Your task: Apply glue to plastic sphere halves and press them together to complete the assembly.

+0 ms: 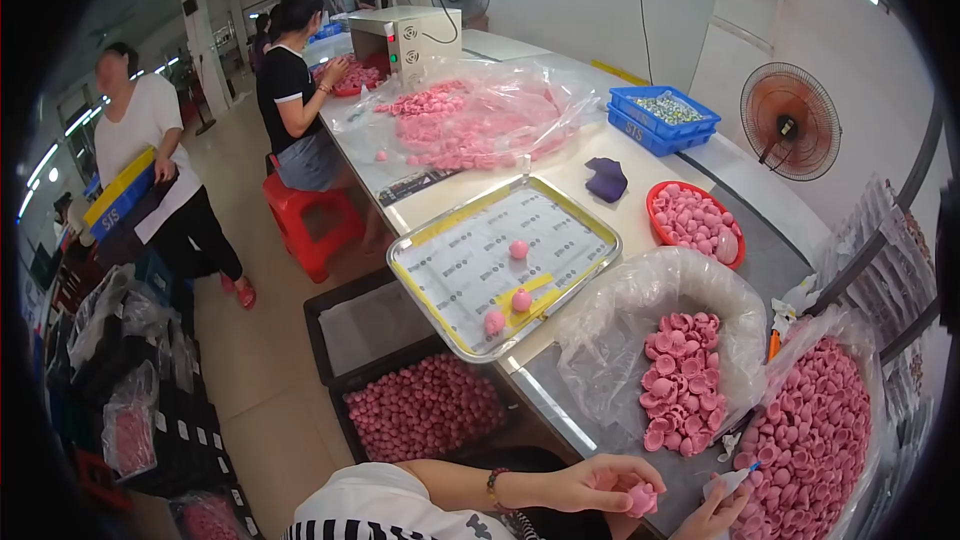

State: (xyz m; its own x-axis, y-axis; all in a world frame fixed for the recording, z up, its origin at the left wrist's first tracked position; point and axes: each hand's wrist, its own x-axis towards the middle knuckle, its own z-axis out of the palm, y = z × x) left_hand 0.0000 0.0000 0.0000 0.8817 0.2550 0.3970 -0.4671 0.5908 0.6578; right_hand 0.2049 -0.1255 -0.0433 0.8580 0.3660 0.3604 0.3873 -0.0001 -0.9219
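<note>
My left hand (600, 485), a beaded bracelet at its wrist, is closed around a small pink plastic piece (643, 500) at the table's near edge. Just to its right, my right hand (712, 515) grips a small white squeeze bottle (728, 483) with a blue tip pointing away to the right. Beyond both hands, a clear bag (600, 330) lies open with pink half-shells (688, 370) spilling out. Right of the bottle, another bag holds a large heap of pink cup-shaped pieces (810, 430).
A metal tray (470, 225) carries three pink balls. Past it are a red bowl (741, 258), blue crates (660, 145) and a purple cloth (606, 180). A black crate of pink balls (425, 410) stands low at left. One person sits at the table; another (150, 130) carries a bin.
</note>
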